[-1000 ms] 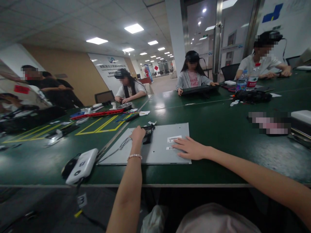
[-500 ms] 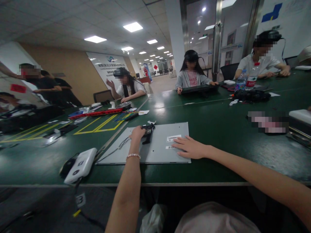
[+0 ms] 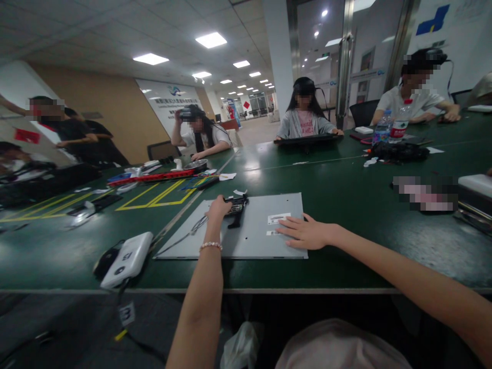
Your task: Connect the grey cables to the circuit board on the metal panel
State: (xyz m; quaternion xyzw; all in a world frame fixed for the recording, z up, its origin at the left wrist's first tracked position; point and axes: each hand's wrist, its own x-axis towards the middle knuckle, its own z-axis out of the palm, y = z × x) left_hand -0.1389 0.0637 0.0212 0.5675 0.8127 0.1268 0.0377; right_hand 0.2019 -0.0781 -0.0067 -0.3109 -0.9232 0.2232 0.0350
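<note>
A flat light-grey panel [image 3: 261, 243] lies on the table in front of me. On it stands a black bracket-like part [image 3: 237, 210] with a foot pointing toward me. My left hand [image 3: 220, 209], a beaded bracelet at its wrist, is closed around the left end of that part; its fingertips are partly hidden. A thin grey cable [image 3: 192, 231] runs across the panel beside this hand. My right hand [image 3: 305, 232] rests with fingers spread on the panel's right edge, touching the white labels [image 3: 279, 219].
A white power bank [image 3: 128, 260] with a cable lies left, near the table's front edge. Yellow tape lines [image 3: 154, 205] and a red strip [image 3: 165, 177] are farther left. Bottles [image 3: 400, 122] and a black bundle [image 3: 400, 152] stand at the back right. Co-workers sit opposite.
The panel and the black part have shifted slightly right, my right hand with them. Across the table, one co-worker has raised a hand to their headset; another has tilted a dark flat object.
</note>
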